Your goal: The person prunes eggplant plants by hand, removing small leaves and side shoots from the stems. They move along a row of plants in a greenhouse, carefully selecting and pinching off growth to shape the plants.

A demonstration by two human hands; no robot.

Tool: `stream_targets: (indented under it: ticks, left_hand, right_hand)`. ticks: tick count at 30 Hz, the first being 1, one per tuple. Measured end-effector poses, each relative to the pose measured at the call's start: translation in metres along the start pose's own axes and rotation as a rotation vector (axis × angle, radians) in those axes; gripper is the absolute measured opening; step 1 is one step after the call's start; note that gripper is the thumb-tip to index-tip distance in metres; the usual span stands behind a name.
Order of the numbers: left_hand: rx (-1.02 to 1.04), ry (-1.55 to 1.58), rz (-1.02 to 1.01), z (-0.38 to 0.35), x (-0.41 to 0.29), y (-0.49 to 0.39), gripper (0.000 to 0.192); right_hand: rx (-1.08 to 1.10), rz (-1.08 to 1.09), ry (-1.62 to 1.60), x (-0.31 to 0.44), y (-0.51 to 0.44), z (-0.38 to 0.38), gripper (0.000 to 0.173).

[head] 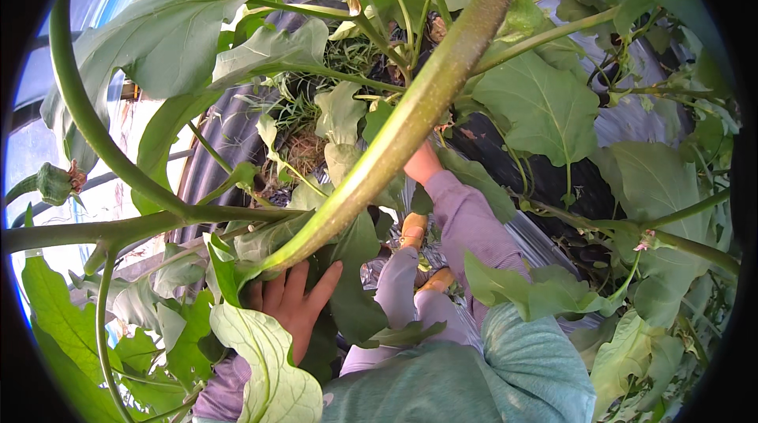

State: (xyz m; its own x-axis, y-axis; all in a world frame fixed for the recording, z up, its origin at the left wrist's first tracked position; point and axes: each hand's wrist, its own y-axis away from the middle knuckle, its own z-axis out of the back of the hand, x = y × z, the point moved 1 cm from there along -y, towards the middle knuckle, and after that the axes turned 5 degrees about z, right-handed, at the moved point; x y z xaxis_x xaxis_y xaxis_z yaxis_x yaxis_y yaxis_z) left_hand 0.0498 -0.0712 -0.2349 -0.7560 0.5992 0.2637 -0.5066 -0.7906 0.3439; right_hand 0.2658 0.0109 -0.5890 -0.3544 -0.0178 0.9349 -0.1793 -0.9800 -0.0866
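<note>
Eggplant plants with large lobed leaves fill the view before me. At the lower left, my left hand [296, 298] has its fingers spread against green leaves, partly behind a pale leaf [266, 358]. A thick green stem [379, 168] crosses the middle, close to the camera. Beyond this stem, my right arm in a purple sleeve reaches up among the leaves. Only the wrist and part of my right hand [423, 162] show; its fingers are hidden by the stem and foliage, so what they touch cannot be told.
Black plastic mulch [228, 127] covers the ground beside weeds [296, 97]. A thick branch [136, 230] juts in from the left. Clear plastic sheeting stands at the upper left. My brown shoes [413, 230] are on a narrow strip between plants.
</note>
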Motion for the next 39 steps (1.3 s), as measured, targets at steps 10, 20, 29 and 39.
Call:
stream_targets:
  ticks: [10,20,29,39]
  left_hand:
    - [-0.065,-0.017,-0.042,0.000,0.004,-0.002,0.051]
    - [-0.036,0.026,-0.004,-0.004,0.003,0.001,0.053]
    - [-0.164,0.121,-0.036,-0.015,0.005,0.002,0.056]
    - [-0.369,0.184,-0.114,-0.013,-0.009,0.016,0.049]
  right_hand:
    - [-0.608,-0.522,-1.094,-0.050,0.038,0.032,0.017]
    - [0.493,-0.207,0.358,-0.013,0.059,0.018,0.035]
    - [-0.479,-0.681,-0.785,-0.016,0.113,0.070,0.047]
    - [-0.050,-0.821,-0.670,0.000,0.268,0.089,0.034]
